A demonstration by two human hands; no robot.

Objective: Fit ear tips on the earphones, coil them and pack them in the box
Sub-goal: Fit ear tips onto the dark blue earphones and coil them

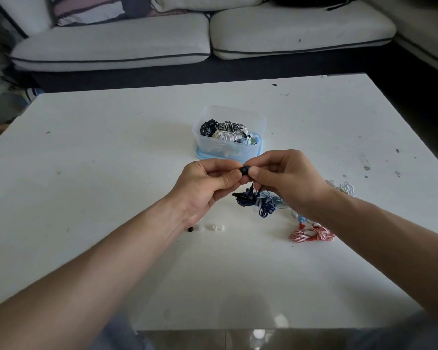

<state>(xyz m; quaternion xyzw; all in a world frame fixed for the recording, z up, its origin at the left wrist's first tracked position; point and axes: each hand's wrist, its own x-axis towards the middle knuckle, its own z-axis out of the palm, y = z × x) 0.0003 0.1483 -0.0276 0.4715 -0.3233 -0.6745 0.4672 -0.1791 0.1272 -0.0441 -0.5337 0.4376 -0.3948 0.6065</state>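
Forearms [111, 261] reach in over the white table [86, 173]; left hand [208, 183] and right hand [286, 180] meet, both pinching one dark earbud [245, 170]; its blue cable bundle [259, 203] hangs beneath; clear box [213, 147] stands just behind; red-striped earphones [311, 234] lie right.

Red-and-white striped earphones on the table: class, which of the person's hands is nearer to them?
Right. The right hand is just beyond the red-and-white earphones; the left hand is farther off, across the dark blue earphones that both hands pinch.

white table [86, 173], speckled | pale sofa [111, 46] behind | patterned pillow [91, 8] on sofa
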